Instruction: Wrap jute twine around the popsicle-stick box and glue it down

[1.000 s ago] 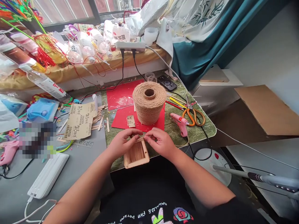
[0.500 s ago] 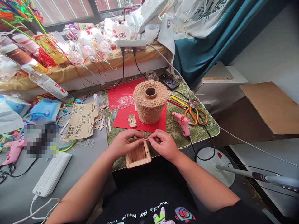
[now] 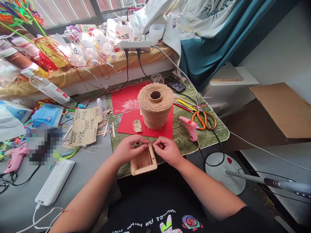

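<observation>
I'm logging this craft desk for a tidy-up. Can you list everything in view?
wooden stick frame: one, tan, desk's near edge, under both hands
twine spool: one, brown, on red paper
glue gun: one, pink, right of spool
scissors: one, orange-handled, beyond glue gun
sandpaper sheets: tan, left
power strip: one, white, sill
left hand: at frame's far edge
right hand: pinching there too
</observation>
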Action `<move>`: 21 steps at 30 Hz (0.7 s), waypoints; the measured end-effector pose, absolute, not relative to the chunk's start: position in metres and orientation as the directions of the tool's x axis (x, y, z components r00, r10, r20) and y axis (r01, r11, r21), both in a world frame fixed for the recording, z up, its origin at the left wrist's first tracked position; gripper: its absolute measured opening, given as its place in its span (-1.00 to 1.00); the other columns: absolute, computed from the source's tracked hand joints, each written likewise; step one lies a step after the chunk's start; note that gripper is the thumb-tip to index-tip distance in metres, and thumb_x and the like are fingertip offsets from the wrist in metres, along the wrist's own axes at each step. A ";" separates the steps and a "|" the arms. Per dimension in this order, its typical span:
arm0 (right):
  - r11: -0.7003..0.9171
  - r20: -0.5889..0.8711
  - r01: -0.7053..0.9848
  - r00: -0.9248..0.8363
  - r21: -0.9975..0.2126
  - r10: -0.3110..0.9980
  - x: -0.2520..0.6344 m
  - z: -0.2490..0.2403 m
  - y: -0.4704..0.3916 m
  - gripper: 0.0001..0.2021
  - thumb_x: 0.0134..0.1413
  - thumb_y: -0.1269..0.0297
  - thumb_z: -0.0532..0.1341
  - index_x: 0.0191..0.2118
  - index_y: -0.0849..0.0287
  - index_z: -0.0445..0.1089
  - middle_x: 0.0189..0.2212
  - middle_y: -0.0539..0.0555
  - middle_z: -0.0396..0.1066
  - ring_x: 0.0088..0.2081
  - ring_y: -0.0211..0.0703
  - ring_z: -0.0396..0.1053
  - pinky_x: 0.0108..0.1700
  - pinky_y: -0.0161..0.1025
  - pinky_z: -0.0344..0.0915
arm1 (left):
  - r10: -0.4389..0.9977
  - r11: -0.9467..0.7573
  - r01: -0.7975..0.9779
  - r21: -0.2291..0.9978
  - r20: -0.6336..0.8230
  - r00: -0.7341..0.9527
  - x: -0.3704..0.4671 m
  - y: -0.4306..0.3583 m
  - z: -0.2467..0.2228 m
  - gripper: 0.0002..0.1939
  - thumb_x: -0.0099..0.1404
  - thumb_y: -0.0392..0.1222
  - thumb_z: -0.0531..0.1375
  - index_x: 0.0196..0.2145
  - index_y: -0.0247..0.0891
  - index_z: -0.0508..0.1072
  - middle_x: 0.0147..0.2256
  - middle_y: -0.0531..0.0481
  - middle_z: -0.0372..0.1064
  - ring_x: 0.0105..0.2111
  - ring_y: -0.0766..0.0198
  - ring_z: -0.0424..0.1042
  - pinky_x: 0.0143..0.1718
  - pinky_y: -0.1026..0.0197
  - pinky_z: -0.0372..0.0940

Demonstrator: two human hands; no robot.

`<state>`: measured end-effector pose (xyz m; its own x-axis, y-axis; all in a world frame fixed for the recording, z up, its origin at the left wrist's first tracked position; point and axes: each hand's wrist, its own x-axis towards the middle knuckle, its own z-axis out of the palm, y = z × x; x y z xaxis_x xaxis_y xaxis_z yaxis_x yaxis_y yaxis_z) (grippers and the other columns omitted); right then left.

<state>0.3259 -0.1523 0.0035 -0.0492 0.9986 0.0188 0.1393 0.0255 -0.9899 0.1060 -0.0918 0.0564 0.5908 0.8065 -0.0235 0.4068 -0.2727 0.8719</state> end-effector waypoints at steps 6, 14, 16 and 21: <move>0.017 0.007 0.108 -0.096 -0.994 0.995 0.328 0.000 -0.151 -0.85 0.22 0.22 0.30 -0.33 0.16 0.53 -0.52 -0.06 0.32 -0.47 -0.26 0.17 -0.39 -0.31 0.12 | 0.796 -0.291 0.416 0.862 -0.023 0.605 0.106 -0.092 0.062 -0.84 0.43 -0.13 0.23 -0.14 -0.19 0.60 -0.10 -0.06 0.62 -0.09 0.17 0.58 0.02 0.13 0.43; 0.051 0.044 0.092 -0.079 -0.994 0.996 0.327 0.000 -0.152 -0.85 0.21 0.21 0.30 -0.33 0.15 0.53 -0.52 -0.06 0.33 -0.48 -0.26 0.19 -0.41 -0.31 0.12 | 0.741 -0.398 0.591 0.701 -0.135 0.658 0.110 -0.094 0.080 -0.73 0.31 -0.16 0.29 -0.02 -0.12 0.53 -0.07 -0.02 0.58 -0.10 0.13 0.55 -0.04 0.11 0.41; 0.064 0.057 0.094 -0.080 -0.994 0.995 0.327 0.001 -0.152 -0.86 0.21 0.23 0.29 -0.34 0.15 0.52 -0.51 -0.05 0.35 -0.47 -0.26 0.20 -0.40 -0.31 0.13 | 0.750 -0.397 0.641 0.657 -0.169 0.639 0.112 -0.096 0.084 -0.74 0.29 -0.25 0.24 -0.05 -0.12 0.53 -0.11 0.00 0.58 -0.15 0.15 0.54 -0.10 0.14 0.40; 0.071 0.061 0.104 -0.091 -0.992 0.994 0.329 0.001 -0.153 -0.86 0.23 0.24 0.28 -0.33 0.14 0.51 -0.50 -0.05 0.36 -0.47 -0.25 0.22 -0.39 -0.31 0.16 | 0.749 -0.477 0.713 0.514 -0.188 0.636 0.112 -0.103 0.094 -0.76 0.31 -0.26 0.21 -0.06 -0.12 0.51 -0.16 0.01 0.57 -0.20 0.15 0.52 -0.20 0.15 0.34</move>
<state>0.3286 -0.1533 0.0011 -0.0910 0.9940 0.0614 0.1038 0.0708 -0.9921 0.1122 -0.1027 0.0944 0.6359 0.7485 -0.1880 0.7131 -0.4767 0.5140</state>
